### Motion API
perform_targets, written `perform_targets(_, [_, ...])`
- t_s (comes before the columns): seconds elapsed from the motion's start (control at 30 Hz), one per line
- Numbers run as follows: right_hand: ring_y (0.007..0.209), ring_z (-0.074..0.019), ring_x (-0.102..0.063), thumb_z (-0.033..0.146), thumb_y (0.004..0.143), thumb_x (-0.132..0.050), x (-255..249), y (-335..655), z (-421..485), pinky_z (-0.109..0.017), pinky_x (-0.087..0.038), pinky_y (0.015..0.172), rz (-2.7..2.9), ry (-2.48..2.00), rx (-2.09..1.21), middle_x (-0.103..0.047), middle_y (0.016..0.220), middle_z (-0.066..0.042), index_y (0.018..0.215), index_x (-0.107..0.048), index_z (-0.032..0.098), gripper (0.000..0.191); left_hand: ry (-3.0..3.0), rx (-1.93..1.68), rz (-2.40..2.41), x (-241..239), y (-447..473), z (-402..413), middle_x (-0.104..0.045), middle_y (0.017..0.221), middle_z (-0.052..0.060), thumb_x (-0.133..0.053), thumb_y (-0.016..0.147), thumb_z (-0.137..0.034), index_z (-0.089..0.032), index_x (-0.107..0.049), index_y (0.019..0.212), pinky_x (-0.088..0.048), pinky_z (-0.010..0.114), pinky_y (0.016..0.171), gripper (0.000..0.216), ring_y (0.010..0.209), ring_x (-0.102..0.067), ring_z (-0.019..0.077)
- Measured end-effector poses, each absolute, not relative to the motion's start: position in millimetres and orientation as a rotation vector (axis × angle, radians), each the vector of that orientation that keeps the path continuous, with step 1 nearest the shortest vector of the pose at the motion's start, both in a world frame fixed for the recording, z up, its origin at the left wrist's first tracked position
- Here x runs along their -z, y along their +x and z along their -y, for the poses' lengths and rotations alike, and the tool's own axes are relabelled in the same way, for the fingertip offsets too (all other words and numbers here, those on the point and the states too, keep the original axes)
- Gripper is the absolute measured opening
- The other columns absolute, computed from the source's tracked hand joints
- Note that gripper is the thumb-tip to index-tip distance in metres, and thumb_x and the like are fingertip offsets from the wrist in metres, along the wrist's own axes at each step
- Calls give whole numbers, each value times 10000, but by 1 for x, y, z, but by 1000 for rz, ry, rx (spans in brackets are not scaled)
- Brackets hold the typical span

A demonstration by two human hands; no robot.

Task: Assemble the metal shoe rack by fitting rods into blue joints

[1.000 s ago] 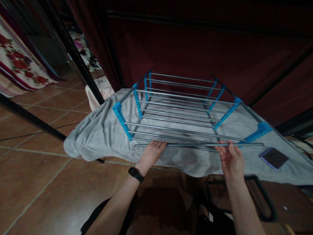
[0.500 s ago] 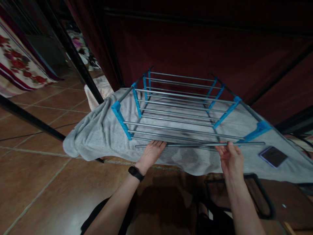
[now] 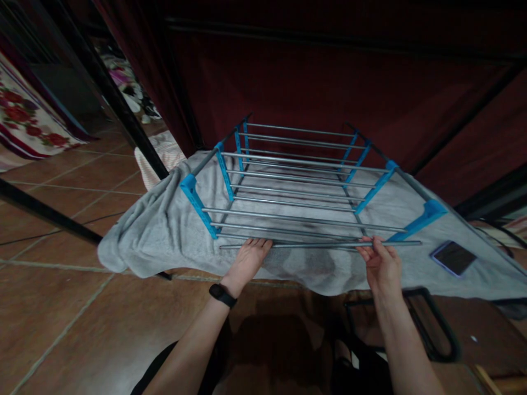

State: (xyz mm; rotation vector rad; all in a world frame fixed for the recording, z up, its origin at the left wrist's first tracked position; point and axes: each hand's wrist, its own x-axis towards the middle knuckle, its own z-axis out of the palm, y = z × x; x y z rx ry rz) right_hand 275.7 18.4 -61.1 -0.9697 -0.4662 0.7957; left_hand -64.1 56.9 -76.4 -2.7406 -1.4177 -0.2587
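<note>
"What's shifting?"
"The metal rod in the right hand is sliding leftward, so a shorter end is poking out past it."
"And its tip?"
"No longer reaching over beyond the left corner of the phone, it's ending short of it."
"Anything else?"
"The head view is turning slightly rightward: the flowered cloth is slipping off the left edge, and more wooden strip is showing lower right."

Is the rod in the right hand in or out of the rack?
Out: past the right hand, the rod ends free of the blue bracket.
</note>
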Motion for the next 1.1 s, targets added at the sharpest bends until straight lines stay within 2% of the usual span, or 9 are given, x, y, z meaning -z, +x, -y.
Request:
perform_targets(0.2, [724,-153,-703,232,713,-730,66,282,-20,-277,-591,677,381,-1034,-845,-715,760,-34,781,-640,160,134,-2720,201,1491,78,-68,-59,-661,1146,90,-370,918,-67,-179,-530,1248,-405,367,955,384,1057,-599,208])
perform_targets(0.4, [649,-130,-687,164,763,-640,74,287,-21,-272,-597,669,297,-1086,-901,-717,741,-28,772,-638,160,10,-2722,193,1463,77,-66,-59,-660,1129,101,-383,907,-60,-176,-536,1256,-417,361,931,398,1025,-605,206])
perform_targets(0.7, [675,-126,-699,112,831,-517,84,294,-23,-253,-607,659,168,-1147,-1016,-706,714,-15,795,-621,177,127,-2734,224,1439,79,-69,-60,-661,1043,76,-381,926,-84,-190,-556,1187,-428,344,884,331,965,-605,200])
perform_targets(1.1, [702,-131,-706,82,827,-516,98,302,-26,-276,-617,700,93,-1190,-1137,-705,755,-22,810,-610,177,135,-2773,150,1455,73,-69,-60,-657,1033,66,-390,925,-96,-212,-591,1124,-431,354,895,307,947,-609,195])
